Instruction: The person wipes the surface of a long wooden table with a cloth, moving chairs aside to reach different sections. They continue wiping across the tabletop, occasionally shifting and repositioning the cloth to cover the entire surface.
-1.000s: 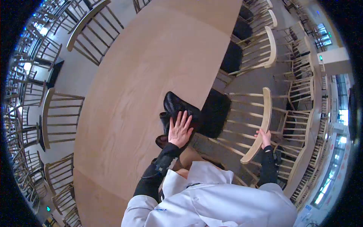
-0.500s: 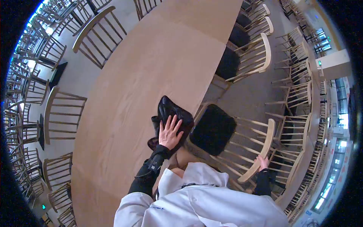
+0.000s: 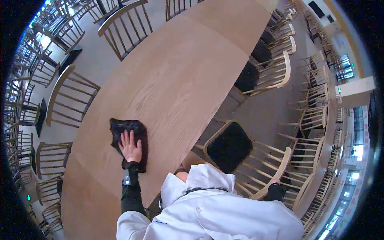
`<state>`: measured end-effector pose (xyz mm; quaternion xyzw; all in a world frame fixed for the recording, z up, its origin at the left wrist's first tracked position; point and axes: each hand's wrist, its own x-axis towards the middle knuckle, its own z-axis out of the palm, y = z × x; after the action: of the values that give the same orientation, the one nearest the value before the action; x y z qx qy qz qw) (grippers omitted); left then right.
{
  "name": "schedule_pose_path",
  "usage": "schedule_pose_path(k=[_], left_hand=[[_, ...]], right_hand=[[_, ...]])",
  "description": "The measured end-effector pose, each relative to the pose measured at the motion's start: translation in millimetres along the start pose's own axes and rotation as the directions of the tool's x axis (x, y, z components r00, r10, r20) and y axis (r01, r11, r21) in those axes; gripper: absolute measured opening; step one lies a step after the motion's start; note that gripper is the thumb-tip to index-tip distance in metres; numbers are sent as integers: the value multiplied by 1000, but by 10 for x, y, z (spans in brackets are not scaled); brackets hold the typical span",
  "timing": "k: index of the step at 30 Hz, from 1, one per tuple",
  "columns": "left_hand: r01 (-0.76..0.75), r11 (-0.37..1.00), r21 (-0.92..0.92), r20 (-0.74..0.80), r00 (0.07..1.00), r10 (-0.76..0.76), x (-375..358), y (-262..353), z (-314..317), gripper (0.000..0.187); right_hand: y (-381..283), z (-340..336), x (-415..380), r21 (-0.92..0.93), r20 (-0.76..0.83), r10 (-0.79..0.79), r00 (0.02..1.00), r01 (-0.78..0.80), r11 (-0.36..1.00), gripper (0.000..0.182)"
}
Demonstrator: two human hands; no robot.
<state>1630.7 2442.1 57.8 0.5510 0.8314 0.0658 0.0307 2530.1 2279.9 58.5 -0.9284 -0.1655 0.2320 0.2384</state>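
My left hand (image 3: 131,149) lies flat on a crumpled black cloth (image 3: 140,130), fingers spread, pressing it against the wooden tabletop (image 3: 176,80). Around the wrist is a black sleeve with a small dark device on it. On the other side of my body, my right hand (image 3: 274,182) is at the curved top rail of a chair (image 3: 285,162) with a black seat. Its fingers are mostly hidden behind the rail but appear wrapped round it.
More spindle-back chairs line the table, such as one across from me (image 3: 74,96) and another to the right (image 3: 286,70). Beyond the aisle on the right runs a further row of chairs (image 3: 312,152). Many tables and chairs fill the far left.
My left hand has slid the black cloth leftward across the tabletop, away from the near edge. My right hand stays at the chair's top rail. The camera view has shifted slightly.
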Motion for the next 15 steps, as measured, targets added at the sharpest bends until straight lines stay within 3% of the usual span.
schedule_pose_path(k=[6,9,15], left_hand=[[188,977,104,75,978,-196,75,3,36,62],[239,963,123,35,969,-245,170,201,75,62],[95,994,58,51,994,-98,545,1023,164,64]], right_hand=[[-275,-11,-235,-91,163,101,981,-87,992,48],[-357,-123,-239,-217,244,169,955,-116,969,50],[-873,-100,111,-535,342,299,891,-77,841,55]])
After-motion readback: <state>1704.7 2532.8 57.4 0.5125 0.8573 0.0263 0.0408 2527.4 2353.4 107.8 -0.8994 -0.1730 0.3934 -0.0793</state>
